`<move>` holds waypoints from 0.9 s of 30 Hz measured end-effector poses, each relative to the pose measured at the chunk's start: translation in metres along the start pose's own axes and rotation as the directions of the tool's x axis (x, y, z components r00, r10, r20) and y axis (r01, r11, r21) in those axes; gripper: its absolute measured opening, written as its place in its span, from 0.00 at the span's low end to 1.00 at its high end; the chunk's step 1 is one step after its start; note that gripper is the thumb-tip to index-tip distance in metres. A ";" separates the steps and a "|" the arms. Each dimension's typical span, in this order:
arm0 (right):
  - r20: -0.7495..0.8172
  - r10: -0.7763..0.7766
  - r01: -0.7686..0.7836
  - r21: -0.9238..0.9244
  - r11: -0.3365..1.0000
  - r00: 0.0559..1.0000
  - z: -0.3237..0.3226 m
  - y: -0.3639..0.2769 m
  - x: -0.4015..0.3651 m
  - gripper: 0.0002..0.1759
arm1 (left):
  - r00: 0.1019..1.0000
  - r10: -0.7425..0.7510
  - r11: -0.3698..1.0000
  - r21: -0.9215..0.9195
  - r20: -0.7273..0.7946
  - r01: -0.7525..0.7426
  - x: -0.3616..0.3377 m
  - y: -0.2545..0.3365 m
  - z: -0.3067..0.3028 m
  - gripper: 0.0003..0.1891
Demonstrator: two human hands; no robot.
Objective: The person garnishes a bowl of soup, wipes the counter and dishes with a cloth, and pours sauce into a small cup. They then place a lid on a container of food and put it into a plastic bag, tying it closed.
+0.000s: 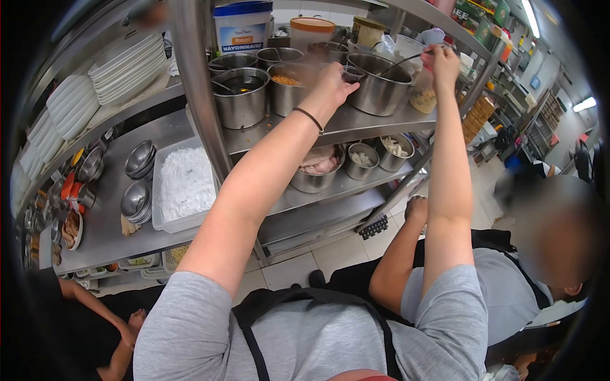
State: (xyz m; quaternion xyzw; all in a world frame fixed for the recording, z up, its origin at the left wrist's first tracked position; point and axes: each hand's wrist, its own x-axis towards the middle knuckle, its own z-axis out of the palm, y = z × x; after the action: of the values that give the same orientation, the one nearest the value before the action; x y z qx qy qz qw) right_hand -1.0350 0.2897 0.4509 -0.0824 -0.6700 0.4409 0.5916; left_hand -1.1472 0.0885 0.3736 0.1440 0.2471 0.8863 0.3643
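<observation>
A small dark cup sits at the rim of the upper shelf, just beside a large steel pot. The left hand holds it, fingers curled round its near side. A ladle slants down into that pot, and the right hand has its fingers closed on the raised end of the handle. Below that hand stands a clear tub of pale sauce. I cannot tell whether the hand touches it.

Further left on the shelf are more steel pots and a mayonnaise bucket behind them. On the shelf beneath is a bowl of raw meat. The worktop at left carries a tray of white grains, nested steel bowls and, above them, stacked white plates. A co-worker crouches at right, one hand by the shelf's leg.
</observation>
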 end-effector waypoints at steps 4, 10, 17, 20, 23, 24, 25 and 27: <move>-0.078 0.089 -0.101 -0.171 0.980 0.993 0.005 0.030 -0.020 0.19 | 0.997 -0.076 0.997 0.001 0.016 0.076 -0.012 -0.002 -0.005 0.17; -0.145 -0.124 0.080 -0.277 0.957 0.982 0.010 -0.071 -0.156 0.27 | 0.892 -0.300 0.954 0.129 0.338 0.272 -0.080 -0.006 -0.030 0.18; 0.217 0.189 -0.095 -0.382 0.919 0.958 -0.018 -0.147 -0.406 0.42 | 0.543 -0.710 0.702 0.386 0.449 0.599 -0.240 -0.009 -0.091 0.23; 0.152 0.347 -0.214 -0.546 0.810 0.925 -0.039 -0.174 -0.495 0.37 | 0.314 -0.869 0.471 0.445 0.382 0.762 -0.297 -0.044 -0.138 0.23; -0.048 0.511 -0.452 -0.544 0.707 0.858 -0.064 -0.203 -0.570 0.32 | 0.118 -0.944 0.262 0.487 0.307 0.833 -0.351 -0.082 -0.148 0.25; -0.113 0.498 -0.470 -0.558 0.684 0.860 -0.075 -0.210 -0.591 0.31 | 0.027 -0.949 0.176 0.456 0.315 0.872 -0.365 -0.099 -0.153 0.25; -0.177 0.483 -0.489 -0.573 0.658 0.858 -0.086 -0.218 -0.611 0.30 | -0.036 -0.952 0.118 0.474 0.303 0.872 -0.379 -0.115 -0.154 0.25; -0.319 0.501 -0.584 -0.576 0.572 0.805 -0.106 -0.246 -0.631 0.26 | -0.072 -0.926 0.150 0.535 0.371 0.832 -0.408 -0.144 -0.151 0.24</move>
State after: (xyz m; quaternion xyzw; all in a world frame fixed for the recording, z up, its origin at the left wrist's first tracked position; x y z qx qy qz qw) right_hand -0.6607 -0.2041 0.1563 -0.5099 -0.6843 0.3343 0.3999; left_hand -0.8472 -0.1659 0.1385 0.2641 0.1981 0.2983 0.8955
